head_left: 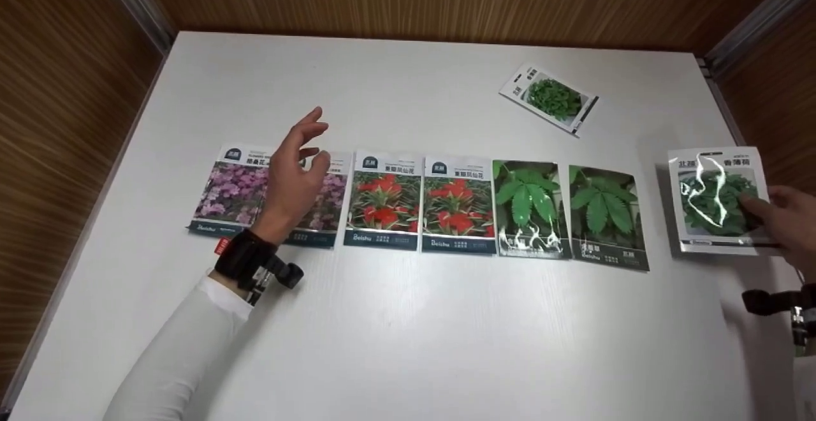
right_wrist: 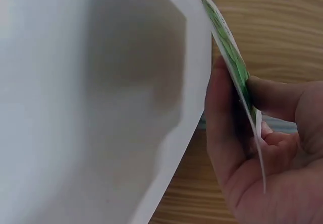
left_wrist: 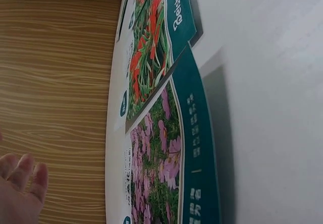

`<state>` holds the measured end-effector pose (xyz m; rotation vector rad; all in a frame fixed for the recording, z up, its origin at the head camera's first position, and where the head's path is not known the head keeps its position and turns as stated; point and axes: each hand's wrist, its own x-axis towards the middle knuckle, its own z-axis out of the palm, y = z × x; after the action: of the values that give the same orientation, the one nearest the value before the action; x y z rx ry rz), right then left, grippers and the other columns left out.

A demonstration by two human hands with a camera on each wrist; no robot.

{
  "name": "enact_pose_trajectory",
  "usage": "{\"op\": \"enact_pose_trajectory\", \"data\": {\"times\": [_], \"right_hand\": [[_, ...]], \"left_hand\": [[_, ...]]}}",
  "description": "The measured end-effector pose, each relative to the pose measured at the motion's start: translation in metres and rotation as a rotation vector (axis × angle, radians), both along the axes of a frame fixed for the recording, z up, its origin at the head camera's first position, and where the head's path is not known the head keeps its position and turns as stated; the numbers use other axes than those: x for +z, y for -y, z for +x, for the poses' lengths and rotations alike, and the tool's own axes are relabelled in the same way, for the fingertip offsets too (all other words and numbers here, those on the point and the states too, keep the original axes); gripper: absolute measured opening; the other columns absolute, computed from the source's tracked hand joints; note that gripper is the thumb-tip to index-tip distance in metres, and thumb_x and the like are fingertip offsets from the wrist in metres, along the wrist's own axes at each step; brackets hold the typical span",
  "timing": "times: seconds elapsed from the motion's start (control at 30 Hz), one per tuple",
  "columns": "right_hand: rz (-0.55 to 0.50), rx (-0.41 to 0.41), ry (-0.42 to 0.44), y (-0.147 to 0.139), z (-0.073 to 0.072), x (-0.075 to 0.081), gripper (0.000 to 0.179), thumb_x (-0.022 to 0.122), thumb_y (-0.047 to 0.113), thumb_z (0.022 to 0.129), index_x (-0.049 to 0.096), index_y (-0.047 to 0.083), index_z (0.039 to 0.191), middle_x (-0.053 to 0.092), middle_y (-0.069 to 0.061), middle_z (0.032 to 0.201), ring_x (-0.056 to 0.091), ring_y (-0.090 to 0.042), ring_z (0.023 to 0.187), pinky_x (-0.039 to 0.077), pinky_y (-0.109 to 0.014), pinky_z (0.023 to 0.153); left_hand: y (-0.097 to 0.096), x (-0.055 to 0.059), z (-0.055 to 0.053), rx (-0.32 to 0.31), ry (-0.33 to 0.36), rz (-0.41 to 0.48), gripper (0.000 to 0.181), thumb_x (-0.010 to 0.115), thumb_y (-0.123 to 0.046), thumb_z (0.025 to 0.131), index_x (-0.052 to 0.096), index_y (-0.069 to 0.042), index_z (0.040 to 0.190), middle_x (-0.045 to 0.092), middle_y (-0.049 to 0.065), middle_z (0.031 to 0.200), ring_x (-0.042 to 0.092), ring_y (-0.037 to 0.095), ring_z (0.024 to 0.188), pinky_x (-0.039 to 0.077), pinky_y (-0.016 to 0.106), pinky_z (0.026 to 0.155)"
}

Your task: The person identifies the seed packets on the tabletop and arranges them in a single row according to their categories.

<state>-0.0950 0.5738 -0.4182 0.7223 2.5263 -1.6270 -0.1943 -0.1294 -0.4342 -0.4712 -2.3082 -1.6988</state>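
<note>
My right hand (head_left: 794, 223) pinches a white seed packet (head_left: 711, 194) with a green leafy herb on its front, thumb on the front face and fingers behind. In the right wrist view the same packet (right_wrist: 229, 45) shows edge-on, above the table's right edge. My left hand (head_left: 294, 182) hovers over two purple-flower seed packets (head_left: 231, 194), its fingers loosely bent and nothing in them. It covers part of both. The left wrist view catches only a few of its fingers (left_wrist: 22, 183), off to the side of the packets.
Rightward in the same row lie two red-flower seed packets (head_left: 382, 201) and two dark green leaf packets (head_left: 529, 198). A second herb packet (head_left: 551, 99) lies slanted near the back of the white table (head_left: 414, 338). Wood-grain panels (head_left: 433, 0) stand around it.
</note>
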Motion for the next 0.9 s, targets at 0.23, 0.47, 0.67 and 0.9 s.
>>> {"op": "enact_pose_trajectory", "data": {"times": [0.23, 0.47, 0.67, 0.9], "right_hand": [[0.179, 0.069, 0.132, 0.019, 0.003, 0.010, 0.044, 0.052, 0.039, 0.108, 0.051, 0.003, 0.134, 0.062, 0.014, 0.087, 0.063, -0.001, 0.072, 0.057, -0.024, 0.062], [0.342, 0.209, 0.234, 0.024, 0.006, 0.000, 0.087, 0.042, 0.049, 0.109, 0.017, -0.022, 0.152, 0.056, -0.023, 0.116, 0.057, -0.012, 0.088, 0.052, -0.026, 0.066], [0.406, 0.248, 0.276, 0.026, 0.006, -0.006, 0.087, 0.043, 0.052, 0.107, 0.027, -0.024, 0.148, 0.052, -0.036, 0.124, 0.053, -0.031, 0.101, 0.046, -0.021, 0.068], [0.568, 0.291, 0.285, 0.031, 0.004, -0.002, 0.067, 0.049, 0.051, 0.106, 0.058, -0.015, 0.108, 0.061, -0.012, 0.081, 0.052, -0.029, 0.077, 0.043, -0.037, 0.062]], "left_hand": [[0.000, 0.002, 0.003, 0.010, 0.037, 0.008, 0.042, 0.049, 0.006, 0.103, 0.051, 0.004, 0.144, 0.036, 0.012, 0.165, 0.044, 0.023, 0.144, 0.042, 0.040, 0.112], [0.000, 0.000, 0.003, 0.011, 0.039, 0.011, 0.041, 0.050, 0.002, 0.103, 0.053, 0.000, 0.144, 0.038, 0.003, 0.164, 0.046, 0.017, 0.142, 0.043, 0.038, 0.111], [-0.001, -0.001, 0.001, -0.001, 0.017, 0.018, 0.046, 0.051, 0.001, 0.102, 0.050, -0.003, 0.148, 0.038, 0.001, 0.165, 0.047, 0.017, 0.141, 0.044, 0.037, 0.109], [-0.001, -0.001, 0.001, 0.002, 0.031, 0.006, 0.046, 0.052, 0.001, 0.103, 0.050, -0.003, 0.149, 0.035, 0.000, 0.166, 0.046, 0.016, 0.142, 0.044, 0.034, 0.108]]}}
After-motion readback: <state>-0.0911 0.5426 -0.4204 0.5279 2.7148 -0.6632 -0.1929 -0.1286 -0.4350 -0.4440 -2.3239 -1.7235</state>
